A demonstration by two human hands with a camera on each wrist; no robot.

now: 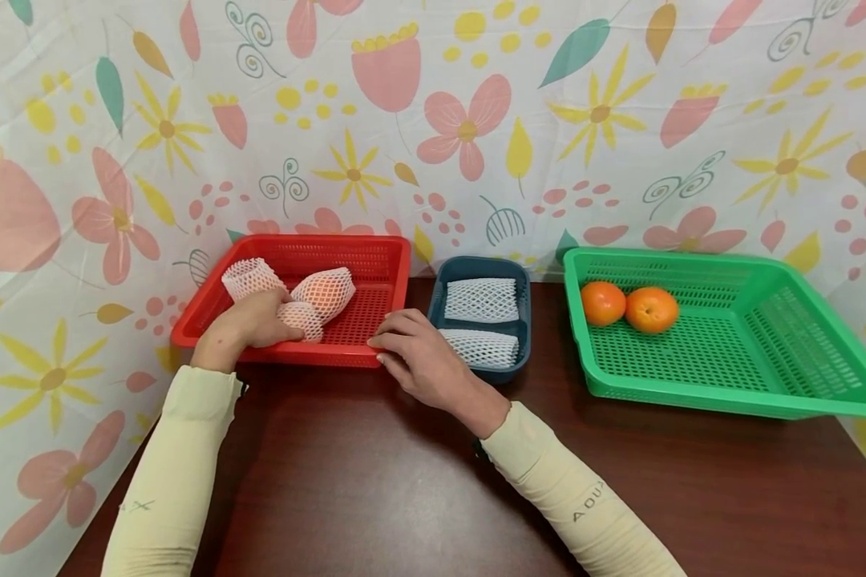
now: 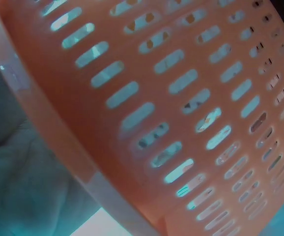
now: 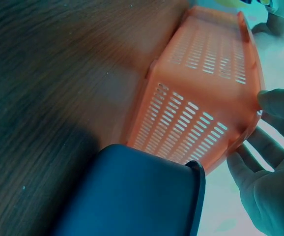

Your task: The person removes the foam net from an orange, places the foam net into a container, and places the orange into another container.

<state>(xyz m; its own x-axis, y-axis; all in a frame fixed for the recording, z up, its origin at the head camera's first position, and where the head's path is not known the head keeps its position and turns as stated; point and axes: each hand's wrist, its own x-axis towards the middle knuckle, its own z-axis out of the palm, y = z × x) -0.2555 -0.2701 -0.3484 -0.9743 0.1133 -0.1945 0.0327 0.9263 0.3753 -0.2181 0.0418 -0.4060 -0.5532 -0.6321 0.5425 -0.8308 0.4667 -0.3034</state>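
The left hand (image 1: 252, 322) reaches over the front rim of the red basket (image 1: 393, 300), its thumb and fingers closed round the front netted fruit (image 1: 302, 319). The right hand (image 1: 427, 357) grips the rim at that basket's front right corner, with thumb and fingertips on the plastic. Inside, a second netted fruit (image 1: 323, 293) lies just behind the held one, towards the right, and a third white foam net (image 1: 244, 276) lies by the left wall.

The red basket stands near the back left corner of the worktop (image 1: 375, 473). Just to its right, by the middle of the back edge, a dark blue tray (image 1: 487, 327) carries a back foam net (image 1: 482, 300) and a front foam net (image 1: 479, 349), one per compartment. Towards the back right corner, a green basket (image 1: 736, 397) holds two bare orange fruits (image 1: 652, 310) by its left wall.
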